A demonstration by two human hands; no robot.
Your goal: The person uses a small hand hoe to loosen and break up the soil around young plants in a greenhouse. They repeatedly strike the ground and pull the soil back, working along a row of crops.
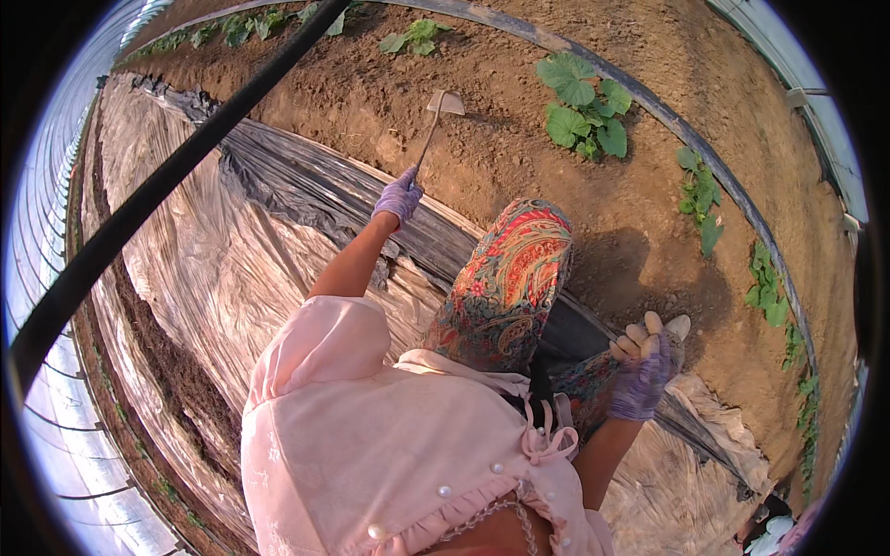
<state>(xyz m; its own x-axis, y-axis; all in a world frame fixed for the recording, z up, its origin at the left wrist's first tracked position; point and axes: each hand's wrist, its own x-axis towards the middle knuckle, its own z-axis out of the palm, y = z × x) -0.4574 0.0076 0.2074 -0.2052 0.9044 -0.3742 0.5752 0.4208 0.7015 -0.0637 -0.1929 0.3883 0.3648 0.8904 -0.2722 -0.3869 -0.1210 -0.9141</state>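
My left hand [398,199], in a purple knit glove, grips the thin handle of a small hoe [429,139]. The hoe's flat metal blade [446,102] rests on the brown soil, left of a leafy green plant [580,108]. My right hand [641,372], gloved in purple with pale fingertips, is raised beside my lower leg, its fingers loosely bent and nothing visible in them. Close behind it shows the pale toe of a shoe [678,326]. My knee in patterned trousers [521,257] is bent between the two hands.
A dark hose [653,101] curves along the plant row. Wrinkled plastic film [229,243] covers the ground at left. A black bar [174,160] crosses the upper left. Greenhouse walls [76,417] stand at the sides. Part of another person [772,535] shows at the lower right.
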